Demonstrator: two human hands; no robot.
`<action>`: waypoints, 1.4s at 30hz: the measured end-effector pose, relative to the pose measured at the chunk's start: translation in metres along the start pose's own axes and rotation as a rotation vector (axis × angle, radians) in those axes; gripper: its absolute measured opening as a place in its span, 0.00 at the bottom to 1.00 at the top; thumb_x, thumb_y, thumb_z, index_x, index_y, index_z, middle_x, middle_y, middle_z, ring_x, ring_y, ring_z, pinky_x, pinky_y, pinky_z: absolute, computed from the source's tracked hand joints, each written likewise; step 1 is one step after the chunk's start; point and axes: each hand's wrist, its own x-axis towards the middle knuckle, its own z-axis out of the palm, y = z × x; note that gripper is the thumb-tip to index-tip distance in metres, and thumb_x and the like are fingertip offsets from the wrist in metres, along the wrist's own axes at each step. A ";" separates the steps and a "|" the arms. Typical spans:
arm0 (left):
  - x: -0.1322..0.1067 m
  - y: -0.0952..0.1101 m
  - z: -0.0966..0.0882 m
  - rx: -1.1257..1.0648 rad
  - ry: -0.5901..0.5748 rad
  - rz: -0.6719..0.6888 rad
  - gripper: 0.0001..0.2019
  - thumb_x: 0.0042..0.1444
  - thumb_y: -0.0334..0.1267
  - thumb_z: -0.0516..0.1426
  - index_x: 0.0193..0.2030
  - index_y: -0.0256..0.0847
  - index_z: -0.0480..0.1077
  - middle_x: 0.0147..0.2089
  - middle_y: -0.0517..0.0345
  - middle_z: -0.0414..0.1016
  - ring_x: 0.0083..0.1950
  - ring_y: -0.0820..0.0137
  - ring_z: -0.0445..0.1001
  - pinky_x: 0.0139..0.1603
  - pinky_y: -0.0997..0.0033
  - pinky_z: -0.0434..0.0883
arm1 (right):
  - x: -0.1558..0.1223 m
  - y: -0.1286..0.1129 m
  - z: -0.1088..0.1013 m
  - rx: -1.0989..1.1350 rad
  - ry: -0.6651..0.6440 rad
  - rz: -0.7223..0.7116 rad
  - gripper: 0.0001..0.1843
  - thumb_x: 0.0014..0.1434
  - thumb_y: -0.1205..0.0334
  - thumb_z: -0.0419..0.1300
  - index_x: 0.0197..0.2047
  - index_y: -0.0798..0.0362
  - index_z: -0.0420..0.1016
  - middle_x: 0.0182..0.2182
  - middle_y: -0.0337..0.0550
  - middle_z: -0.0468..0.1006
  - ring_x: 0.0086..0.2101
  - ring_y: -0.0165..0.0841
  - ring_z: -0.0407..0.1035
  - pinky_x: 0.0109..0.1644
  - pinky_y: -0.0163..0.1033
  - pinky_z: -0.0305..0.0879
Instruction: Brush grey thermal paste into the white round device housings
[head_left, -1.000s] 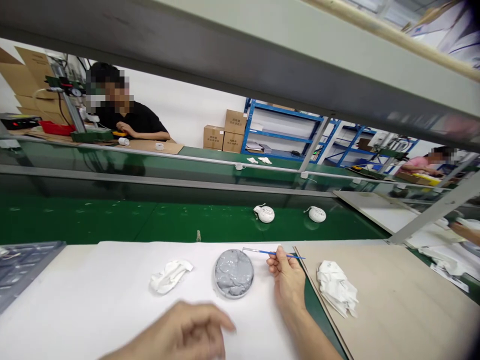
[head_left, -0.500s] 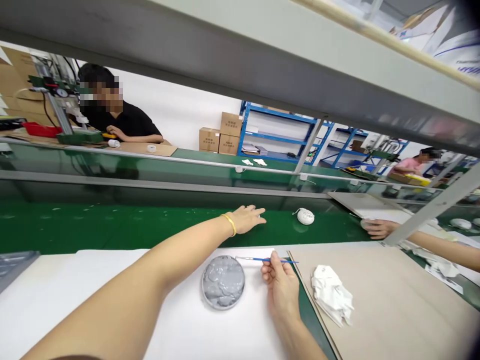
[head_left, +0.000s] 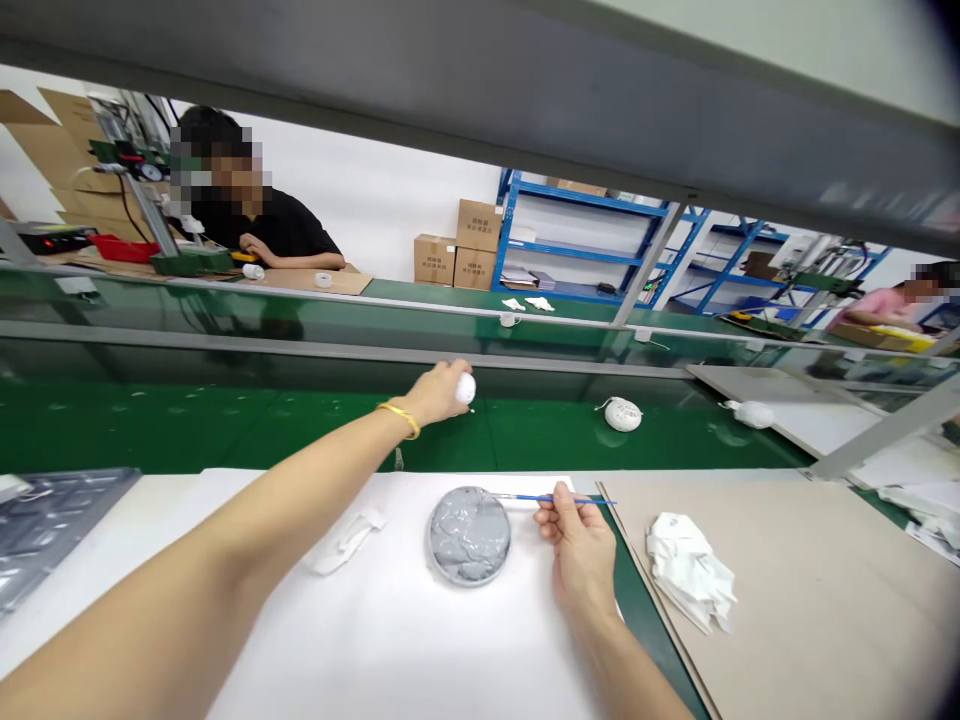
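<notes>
My left hand (head_left: 435, 394), with a yellow bracelet at its wrist, reaches out over the green surface. Its fingers are closed round a small white rounded piece (head_left: 466, 389), mostly hidden by the hand. My right hand (head_left: 583, 550) pinches a thin blue paintbrush (head_left: 534, 497), held level. The brush tip is at the upper right rim of a round dish of grey paste (head_left: 470, 540), which stands on white paper (head_left: 390, 630). Further off on the green surface lies another white rounded piece (head_left: 622, 415) with a short cord.
A crumpled white cloth (head_left: 690, 570) lies on the grey board (head_left: 810, 590) at right. A third white piece (head_left: 752, 414) rests by a pale panel. A grey plastic tray (head_left: 67, 525) is at left. A shelf (head_left: 450, 90) crosses overhead; people sit at benches beyond.
My left hand has moved left and now grips a white piece. The other person's hand at right has gone, and a white piece lies there. My right hand still holds the brush.
</notes>
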 end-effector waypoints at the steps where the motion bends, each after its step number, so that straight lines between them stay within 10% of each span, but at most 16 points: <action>1: -0.017 -0.006 -0.015 -0.031 0.039 -0.031 0.28 0.50 0.43 0.62 0.56 0.37 0.59 0.52 0.46 0.67 0.50 0.58 0.71 0.48 0.57 0.71 | -0.001 0.000 0.000 -0.004 0.000 -0.006 0.21 0.42 0.50 0.70 0.30 0.58 0.70 0.22 0.43 0.75 0.21 0.27 0.66 0.21 0.29 0.60; 7: -0.158 -0.004 -0.065 -0.749 0.087 -0.249 0.29 0.44 0.48 0.64 0.50 0.43 0.59 0.46 0.53 0.72 0.46 0.60 0.74 0.41 0.65 0.74 | -0.002 -0.002 0.002 0.013 -0.007 -0.005 0.21 0.41 0.50 0.71 0.28 0.58 0.70 0.22 0.43 0.75 0.21 0.27 0.66 0.20 0.30 0.60; 13: -0.254 0.026 -0.019 -1.084 -0.179 -0.426 0.29 0.45 0.37 0.62 0.52 0.46 0.53 0.51 0.51 0.69 0.49 0.60 0.73 0.47 0.63 0.71 | -0.007 -0.008 0.002 0.037 -0.018 0.033 0.22 0.38 0.52 0.72 0.27 0.58 0.70 0.22 0.43 0.74 0.21 0.27 0.66 0.20 0.28 0.59; 28: -0.261 0.027 0.001 -0.812 -0.246 -0.310 0.28 0.43 0.35 0.63 0.53 0.43 0.61 0.53 0.54 0.69 0.53 0.61 0.69 0.55 0.61 0.68 | -0.099 -0.020 0.009 -0.095 -0.255 0.169 0.16 0.49 0.52 0.67 0.29 0.55 0.70 0.24 0.41 0.72 0.23 0.28 0.64 0.23 0.32 0.59; 42: -0.267 0.018 0.022 -0.868 -0.175 -0.273 0.30 0.42 0.37 0.65 0.53 0.48 0.61 0.49 0.57 0.70 0.47 0.63 0.71 0.48 0.62 0.70 | -0.113 -0.010 0.000 -0.297 -0.362 -0.054 0.13 0.56 0.53 0.62 0.33 0.56 0.70 0.30 0.48 0.76 0.25 0.31 0.68 0.27 0.36 0.63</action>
